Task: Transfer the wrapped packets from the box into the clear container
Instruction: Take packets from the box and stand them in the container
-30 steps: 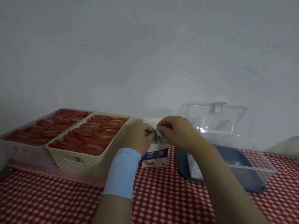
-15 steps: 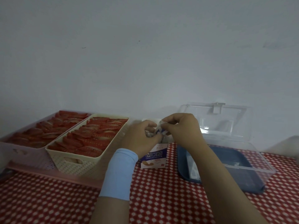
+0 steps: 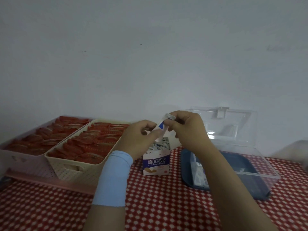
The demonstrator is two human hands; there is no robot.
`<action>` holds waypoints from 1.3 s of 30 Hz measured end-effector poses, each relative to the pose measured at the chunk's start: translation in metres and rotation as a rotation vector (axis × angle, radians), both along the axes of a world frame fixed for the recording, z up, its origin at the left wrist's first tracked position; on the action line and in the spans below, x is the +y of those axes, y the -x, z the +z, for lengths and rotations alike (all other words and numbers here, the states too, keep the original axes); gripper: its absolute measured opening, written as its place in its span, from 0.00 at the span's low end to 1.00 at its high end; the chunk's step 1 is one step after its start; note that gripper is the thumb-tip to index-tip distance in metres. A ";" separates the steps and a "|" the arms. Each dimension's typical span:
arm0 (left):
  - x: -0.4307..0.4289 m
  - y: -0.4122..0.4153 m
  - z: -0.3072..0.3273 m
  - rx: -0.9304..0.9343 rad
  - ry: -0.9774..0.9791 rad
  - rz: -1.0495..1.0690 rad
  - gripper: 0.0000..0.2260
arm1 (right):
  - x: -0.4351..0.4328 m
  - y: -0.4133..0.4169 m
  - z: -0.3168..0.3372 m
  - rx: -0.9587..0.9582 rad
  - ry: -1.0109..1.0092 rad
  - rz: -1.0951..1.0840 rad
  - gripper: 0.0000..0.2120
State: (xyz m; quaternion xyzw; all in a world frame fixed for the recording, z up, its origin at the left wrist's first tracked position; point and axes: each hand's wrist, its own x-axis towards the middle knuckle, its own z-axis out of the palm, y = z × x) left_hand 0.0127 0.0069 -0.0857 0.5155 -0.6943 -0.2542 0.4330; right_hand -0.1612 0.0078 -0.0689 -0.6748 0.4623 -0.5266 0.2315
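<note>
On the checked surface (image 3: 158,205) stands the open box (image 3: 156,162), above it the left hand (image 3: 138,139) and right hand (image 3: 186,130) pinching one wrapped packet (image 3: 162,126), the clear container (image 3: 260,164) open at its 3 o'clock.

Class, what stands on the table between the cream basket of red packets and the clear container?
The head view shows the small open box standing there on the checked cloth; above it the left hand and right hand pinch one packet.

Pink basket (image 3: 21,162) cut off at left edge. Right forearm (image 3: 216,164) hides part of packets (image 3: 199,178) inside clear container (image 3: 261,166). Pale object (image 3: 298,152) at right edge blurred, unidentifiable.
</note>
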 end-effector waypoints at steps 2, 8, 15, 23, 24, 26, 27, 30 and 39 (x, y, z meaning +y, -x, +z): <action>0.004 0.001 0.013 0.207 -0.198 -0.066 0.15 | 0.007 0.004 0.009 -0.025 -0.053 0.098 0.06; 0.030 0.001 0.015 0.715 -0.460 -0.482 0.15 | 0.019 0.006 0.013 -0.096 -0.168 0.371 0.13; 0.020 0.001 0.004 0.832 -0.464 -0.391 0.09 | 0.012 0.004 0.006 0.125 -0.080 0.189 0.27; 0.020 0.002 0.003 0.875 -0.468 -0.458 0.09 | 0.019 -0.011 0.001 0.271 -0.088 0.375 0.51; 0.021 0.003 0.004 0.886 -0.476 -0.476 0.10 | 0.020 -0.012 0.002 0.265 -0.083 0.367 0.50; 0.021 0.002 0.002 0.885 -0.490 -0.481 0.11 | 0.022 -0.011 0.004 0.296 -0.079 0.347 0.49; 0.021 0.001 0.001 0.880 -0.493 -0.485 0.11 | 0.022 -0.010 0.004 0.314 -0.082 0.350 0.50; 0.019 -0.001 -0.002 0.854 -0.482 -0.508 0.11 | 0.024 -0.009 0.006 0.358 -0.119 0.389 0.56; 0.021 -0.006 -0.005 0.785 -0.487 -0.538 0.12 | 0.022 0.004 0.012 0.033 -0.211 0.383 0.20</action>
